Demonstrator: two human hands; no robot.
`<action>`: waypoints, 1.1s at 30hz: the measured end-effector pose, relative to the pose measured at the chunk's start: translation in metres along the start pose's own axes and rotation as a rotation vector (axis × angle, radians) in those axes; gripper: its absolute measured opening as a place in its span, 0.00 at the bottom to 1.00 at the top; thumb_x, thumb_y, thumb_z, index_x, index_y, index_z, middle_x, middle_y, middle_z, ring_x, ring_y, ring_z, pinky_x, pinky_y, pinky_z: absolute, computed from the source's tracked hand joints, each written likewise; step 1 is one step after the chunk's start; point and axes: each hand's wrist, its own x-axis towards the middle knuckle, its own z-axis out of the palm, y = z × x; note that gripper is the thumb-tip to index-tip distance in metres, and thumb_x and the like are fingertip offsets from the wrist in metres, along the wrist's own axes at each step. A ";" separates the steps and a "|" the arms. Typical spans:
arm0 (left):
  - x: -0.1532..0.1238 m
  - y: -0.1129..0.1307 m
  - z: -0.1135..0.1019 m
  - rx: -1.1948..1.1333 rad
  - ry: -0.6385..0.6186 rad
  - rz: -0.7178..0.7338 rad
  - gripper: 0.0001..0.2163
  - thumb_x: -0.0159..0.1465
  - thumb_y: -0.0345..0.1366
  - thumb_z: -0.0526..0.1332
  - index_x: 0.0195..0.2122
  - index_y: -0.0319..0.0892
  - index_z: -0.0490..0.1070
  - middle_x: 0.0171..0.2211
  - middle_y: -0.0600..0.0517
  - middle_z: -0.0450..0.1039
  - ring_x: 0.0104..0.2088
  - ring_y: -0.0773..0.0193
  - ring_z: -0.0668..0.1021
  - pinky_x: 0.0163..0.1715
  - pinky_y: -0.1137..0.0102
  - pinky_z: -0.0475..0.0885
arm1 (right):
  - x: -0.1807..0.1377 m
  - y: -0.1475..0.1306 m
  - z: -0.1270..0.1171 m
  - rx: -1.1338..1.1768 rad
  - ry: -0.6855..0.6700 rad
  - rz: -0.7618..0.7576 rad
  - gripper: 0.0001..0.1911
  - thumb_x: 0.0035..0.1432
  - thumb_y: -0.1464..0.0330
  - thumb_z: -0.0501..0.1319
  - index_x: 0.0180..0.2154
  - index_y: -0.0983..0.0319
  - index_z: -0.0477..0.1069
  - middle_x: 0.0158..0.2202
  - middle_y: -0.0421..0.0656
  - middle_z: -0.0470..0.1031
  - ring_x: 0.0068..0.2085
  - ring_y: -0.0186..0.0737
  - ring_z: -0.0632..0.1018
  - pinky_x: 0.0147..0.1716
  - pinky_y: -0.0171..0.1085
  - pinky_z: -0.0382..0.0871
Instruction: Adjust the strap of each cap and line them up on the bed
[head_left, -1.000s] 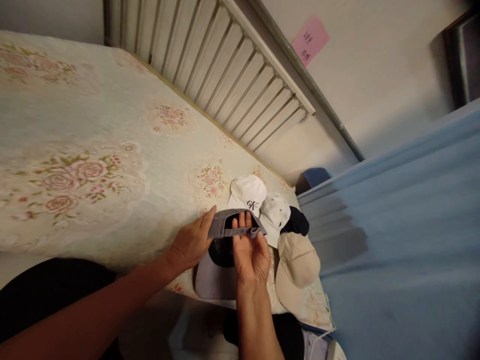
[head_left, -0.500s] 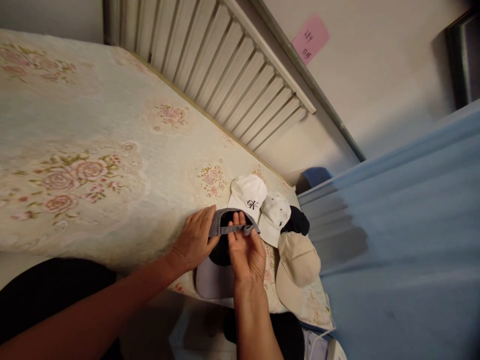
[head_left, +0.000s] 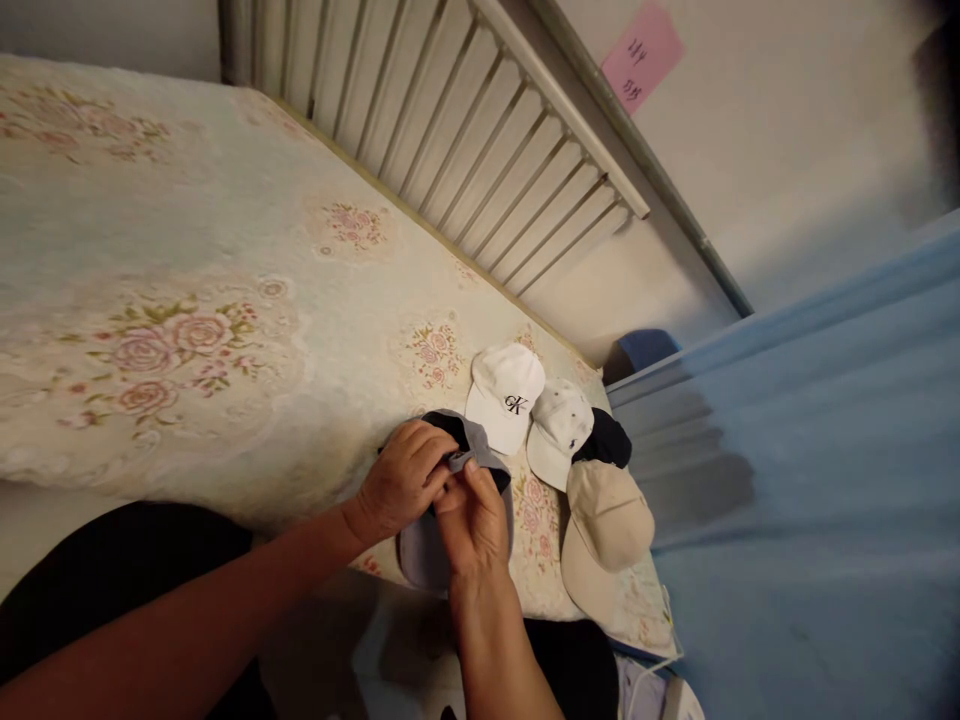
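Note:
A grey baseball cap (head_left: 480, 440) is between my hands, its dark inside facing me and its brim towards my body. My left hand (head_left: 405, 475) has its fingers closed at the cap's back strap (head_left: 460, 461). My right hand (head_left: 474, 520) pinches the other side of that strap with thumb and fingers. My fingers hide part of the strap and of the cap's opening. Just beyond the hands lies a white cap with black letters (head_left: 507, 395). Beside it are a second white cap (head_left: 559, 430), a black cap (head_left: 606, 440) and a beige cap (head_left: 611, 525).
The caps lie on a bed with a floral cover (head_left: 345, 330). A metal railing (head_left: 465, 130) runs along its far side against the wall. A blue curtain (head_left: 810, 480) hangs at the right. A pink note (head_left: 643, 55) is on the wall.
My left hand has moved from the cap's left edge to the strap. My right hand's fingers have closed on the strap, and the cap has turned and lowered slightly.

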 end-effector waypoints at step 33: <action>-0.005 -0.001 0.003 -0.145 -0.044 -0.070 0.10 0.62 0.28 0.57 0.45 0.41 0.65 0.37 0.48 0.71 0.38 0.62 0.75 0.39 0.66 0.73 | 0.001 -0.004 -0.001 0.005 0.026 0.033 0.06 0.52 0.71 0.64 0.25 0.62 0.71 0.27 0.38 0.77 0.30 0.31 0.77 0.33 0.30 0.71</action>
